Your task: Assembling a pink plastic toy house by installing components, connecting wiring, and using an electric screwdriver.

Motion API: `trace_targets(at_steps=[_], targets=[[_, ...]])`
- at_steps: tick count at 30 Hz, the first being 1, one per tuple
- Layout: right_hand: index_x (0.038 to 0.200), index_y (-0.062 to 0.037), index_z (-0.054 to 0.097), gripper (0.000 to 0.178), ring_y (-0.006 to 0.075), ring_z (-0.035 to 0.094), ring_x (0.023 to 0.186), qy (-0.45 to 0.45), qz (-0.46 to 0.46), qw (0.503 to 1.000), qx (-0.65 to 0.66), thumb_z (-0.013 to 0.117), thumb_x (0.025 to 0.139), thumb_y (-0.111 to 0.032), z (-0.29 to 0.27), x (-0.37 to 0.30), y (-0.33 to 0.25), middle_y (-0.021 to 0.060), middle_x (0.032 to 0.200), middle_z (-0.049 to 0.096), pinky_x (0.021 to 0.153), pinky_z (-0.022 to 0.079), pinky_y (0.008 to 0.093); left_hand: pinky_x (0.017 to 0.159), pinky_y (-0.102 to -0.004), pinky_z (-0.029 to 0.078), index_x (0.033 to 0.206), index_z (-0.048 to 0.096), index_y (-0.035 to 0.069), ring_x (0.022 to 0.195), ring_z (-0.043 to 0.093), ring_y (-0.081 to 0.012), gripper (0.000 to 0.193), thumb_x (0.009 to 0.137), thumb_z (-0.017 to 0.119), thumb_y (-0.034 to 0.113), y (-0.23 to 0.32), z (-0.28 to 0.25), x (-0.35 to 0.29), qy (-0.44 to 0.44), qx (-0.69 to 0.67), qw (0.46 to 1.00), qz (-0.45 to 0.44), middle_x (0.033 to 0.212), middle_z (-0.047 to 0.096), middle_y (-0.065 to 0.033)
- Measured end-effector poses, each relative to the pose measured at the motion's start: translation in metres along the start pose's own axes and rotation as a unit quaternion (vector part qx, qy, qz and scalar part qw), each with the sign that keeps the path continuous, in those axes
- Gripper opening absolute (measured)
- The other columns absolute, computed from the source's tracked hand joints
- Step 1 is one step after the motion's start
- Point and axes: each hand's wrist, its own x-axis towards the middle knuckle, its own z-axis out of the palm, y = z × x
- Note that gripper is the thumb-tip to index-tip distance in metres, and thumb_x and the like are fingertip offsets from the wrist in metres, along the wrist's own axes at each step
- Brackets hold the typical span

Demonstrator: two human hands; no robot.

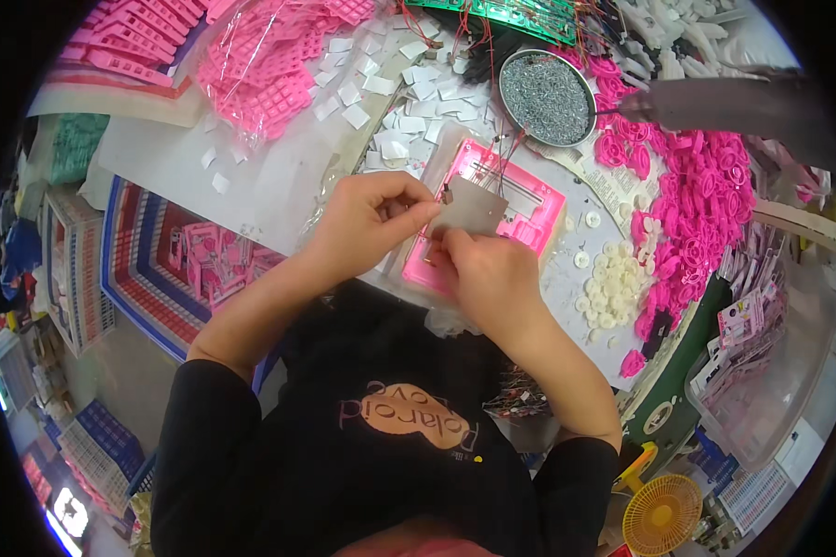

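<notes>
A pink plastic housing (542, 202) with slots lies open in front of me on a pale, clear-edged base. Over it is a flat grey-brown board (478, 204), and thin dark and red wires (502, 160) run up from its far edge. My left hand (367, 221) pinches at the board's left edge, beside a small dark part (447, 193). At the near edge, my right hand (492, 276) has its fingers closed on the board; its fingertips are partly hidden.
A round dish of small screws (548, 97) stands beyond the housing, with a dark powered driver (697, 104) to its right. White pads (427, 93), white discs (613, 288), pink loops (706, 204), bagged pink parts (260, 70) and green circuit boards (520, 17) surround it.
</notes>
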Motion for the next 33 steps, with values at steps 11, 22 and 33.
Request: trace_targets(at_steps=[11, 22, 33], targets=[[0.081, -0.0054, 0.062, 0.005, 0.0306, 0.071, 0.062, -0.095, 0.025, 0.987, -0.131, 0.063, 0.084, -0.01, -0.01, 0.011, -0.016, 0.0118, 0.066, 0.069, 0.054, 0.055, 0.0387, 0.059, -0.0228, 0.045, 0.094, 0.07, -0.001, 0.066, 0.056, -0.0046, 0.006, 0.092, 0.07, 0.005, 0.005, -0.003, -0.003, -0.027, 0.016, 0.999, 0.039, 0.08, 0.067, -0.0011], [0.099, 0.0006, 0.073, 0.017, 0.0248, 0.068, 0.071, 0.05, 0.105, 0.95, 0.29, 0.076, 0.084, -0.007, -0.049, -0.024, 0.019, 0.0132, 0.084, 0.071, 0.066, 0.056, 0.0288, 0.065, -0.0344, 0.051, 0.096, 0.069, 0.004, 0.077, 0.064, -0.0273, 0.01, 0.088, 0.072, 0.01, 0.022, 0.012, 0.011, -0.159, 0.141, 0.946, 0.244, 0.088, 0.066, -0.0085], [0.085, -0.0037, 0.07, 0.008, 0.0322, 0.066, 0.073, -0.005, 0.146, 0.982, 0.117, 0.072, 0.083, -0.012, -0.041, -0.082, 0.006, 0.0118, 0.078, 0.065, 0.063, 0.051, 0.0423, 0.081, -0.036, 0.044, 0.081, 0.066, 0.014, 0.082, 0.059, -0.0186, 0.008, 0.076, 0.066, 0.02, 0.017, 0.068, 0.037, -0.233, 0.395, 0.747, 0.481, 0.08, 0.055, -0.0008]])
